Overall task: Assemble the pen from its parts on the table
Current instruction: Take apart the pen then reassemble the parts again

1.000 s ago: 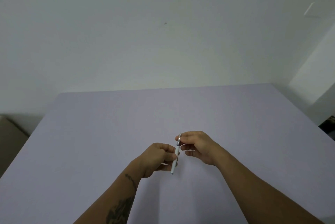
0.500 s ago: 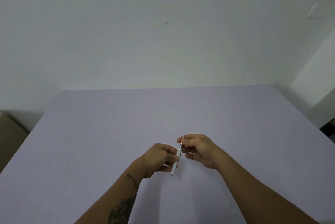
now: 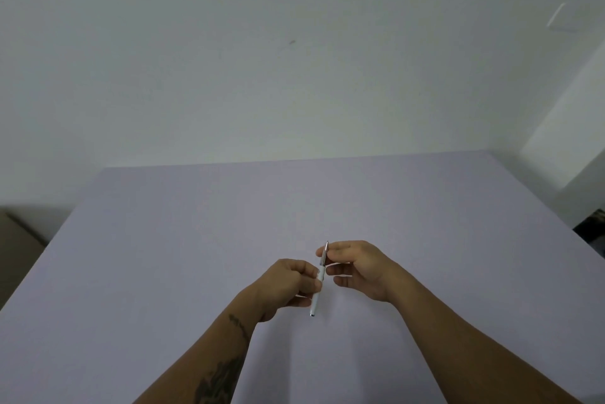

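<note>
A slim pen (image 3: 316, 299) with a white barrel and a silver metal tip section is held nearly upright, tip pointing away from me, just above the lilac table (image 3: 163, 256). My left hand (image 3: 288, 285) is closed around the white barrel's middle. My right hand (image 3: 357, 269) pinches the silver tip section between thumb and forefinger, with its other fingers curled below. The barrel's lower end sticks out under my left hand. No loose parts show on the table.
A pale wall rises behind the table's far edge. A brown box (image 3: 16, 240) sits low at the left and a dark object (image 3: 594, 223) lies off the table's right edge.
Both hands and the pen have stayed in nearly the same place. The fingers of my right hand have shifted slightly on the tip section.
</note>
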{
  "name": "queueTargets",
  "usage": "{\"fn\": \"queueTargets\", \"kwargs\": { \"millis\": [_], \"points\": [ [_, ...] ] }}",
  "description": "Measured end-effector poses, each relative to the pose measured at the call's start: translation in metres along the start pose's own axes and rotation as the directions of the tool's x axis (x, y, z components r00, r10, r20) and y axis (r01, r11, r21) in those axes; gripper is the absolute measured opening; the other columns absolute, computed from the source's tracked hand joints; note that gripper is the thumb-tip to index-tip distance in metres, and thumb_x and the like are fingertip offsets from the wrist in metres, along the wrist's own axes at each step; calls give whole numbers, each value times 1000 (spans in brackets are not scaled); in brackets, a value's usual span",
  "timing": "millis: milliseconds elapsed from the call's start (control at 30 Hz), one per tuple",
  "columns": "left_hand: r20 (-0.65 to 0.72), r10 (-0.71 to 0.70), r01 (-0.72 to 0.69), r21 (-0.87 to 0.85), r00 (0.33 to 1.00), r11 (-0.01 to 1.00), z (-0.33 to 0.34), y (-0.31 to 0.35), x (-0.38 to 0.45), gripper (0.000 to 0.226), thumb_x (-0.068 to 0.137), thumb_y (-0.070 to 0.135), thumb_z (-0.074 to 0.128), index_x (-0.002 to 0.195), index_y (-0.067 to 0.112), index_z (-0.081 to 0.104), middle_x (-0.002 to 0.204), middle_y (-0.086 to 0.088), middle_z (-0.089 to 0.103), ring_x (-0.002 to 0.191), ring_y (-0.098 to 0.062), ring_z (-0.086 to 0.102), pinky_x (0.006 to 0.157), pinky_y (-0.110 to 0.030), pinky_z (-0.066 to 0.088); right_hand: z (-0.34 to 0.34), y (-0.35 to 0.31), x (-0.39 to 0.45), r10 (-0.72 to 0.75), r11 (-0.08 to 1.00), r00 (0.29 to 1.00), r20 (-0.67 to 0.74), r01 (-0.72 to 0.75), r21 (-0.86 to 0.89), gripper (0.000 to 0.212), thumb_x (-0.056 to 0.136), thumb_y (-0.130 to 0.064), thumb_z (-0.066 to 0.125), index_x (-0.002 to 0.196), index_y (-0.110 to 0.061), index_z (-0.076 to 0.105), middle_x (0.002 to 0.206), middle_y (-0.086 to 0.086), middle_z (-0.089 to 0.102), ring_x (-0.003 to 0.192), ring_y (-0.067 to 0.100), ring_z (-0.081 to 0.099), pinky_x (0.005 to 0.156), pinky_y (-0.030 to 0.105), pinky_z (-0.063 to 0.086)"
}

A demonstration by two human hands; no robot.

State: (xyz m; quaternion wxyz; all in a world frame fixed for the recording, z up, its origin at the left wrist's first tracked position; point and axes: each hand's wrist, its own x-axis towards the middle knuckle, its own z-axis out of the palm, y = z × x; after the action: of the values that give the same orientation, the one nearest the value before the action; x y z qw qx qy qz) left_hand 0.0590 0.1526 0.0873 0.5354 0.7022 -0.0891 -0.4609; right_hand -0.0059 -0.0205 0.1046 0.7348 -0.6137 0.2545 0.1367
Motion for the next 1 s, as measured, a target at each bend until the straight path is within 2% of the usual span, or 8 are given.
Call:
{"fn": "queueTargets", "kwargs": {
  "millis": [100, 300, 500, 600, 800, 867, 1000],
  "points": [
    [-8, 0, 0, 3, 1000, 1000, 1, 1, 1, 16, 84, 1, 68, 74, 14, 69, 74, -4, 65, 73, -19, 61, 72, -28, 56, 0, 0, 1, -9, 1000, 1000, 6, 9, 1, 19, 94, -8, 58, 98, -8, 76, 89, 4, 72, 82, 19, 62, 75, 32, 49],
    [-23, -6, 6, -17, 1000, 1000, 0, -1, 2, 17, 81, 2, 71, 70, 14, 68, 76, -8, 67, 72, -22, 62, 72, -29, 56, 0, 2, 4, -38, 999, 998, 43, 39, -17, 16, 93, -11, 63, 101, -10, 76, 88, 1, 73, 81, 17, 62, 74, 31, 48],
    [-24, 6, -6, 21, 1000, 1000, 0, -1, 0, 18, 81, 2, 71, 68, 14, 69, 79, -10, 66, 76, -23, 60, 71, -28, 55, 8, -1, 6, -88, 987, 996, 7, 88, -138, 12, 93, -13, 63, 83, -12, 70, 83, 2, 70, 79, 16, 62, 71, 29, 49],
    [-31, 19, -17, 59, 999, 998, 1, 0, -1, 18, 81, 2, 70, 67, 14, 68, 76, -10, 64, 70, -20, 57, 67, -27, 53, 10, -1, 6, -100, 980, 995, -7, 97, -176, 14, 92, -13, 63, 78, -14, 67, 82, 3, 70, 76, 15, 62, 71, 29, 49],
    [-44, 26, -22, 82, 999, 996, 0, 1, 0, 19, 79, 2, 72, 65, 15, 67, 61, -3, 55, 55, -14, 46, 53, -23, 43, 8, -3, 4, -124, 970, 992, -18, 118, -214, 13, 92, -14, 64, 94, -12, 77, 87, 1, 73, 81, 14, 64, 71, 27, 52],
    [-40, 28, -24, 95, 999, 995, 1, 1, 0, 18, 79, 2, 71, 66, 14, 67, 61, -3, 55, 54, -14, 45, 52, -22, 42, 8, -3, 4, -124, 964, 992, -27, 114, -239, 10, 92, -15, 66, 85, -13, 74, 85, 1, 72, 82, 15, 64, 72, 27, 52],
    [-21, 41, -38, 114, 999, 993, 4, 1, 1, 16, 80, 3, 71, 69, 14, 68, 63, -3, 56, 54, -13, 46, 52, -22, 43, 6, 0, 5, -112, 964, 992, -60, 94, -247, 24, 88, -19, 72, 68, -17, 60, 78, 0, 72, 78, 16, 64, 73, 31, 50]
  ]
}}
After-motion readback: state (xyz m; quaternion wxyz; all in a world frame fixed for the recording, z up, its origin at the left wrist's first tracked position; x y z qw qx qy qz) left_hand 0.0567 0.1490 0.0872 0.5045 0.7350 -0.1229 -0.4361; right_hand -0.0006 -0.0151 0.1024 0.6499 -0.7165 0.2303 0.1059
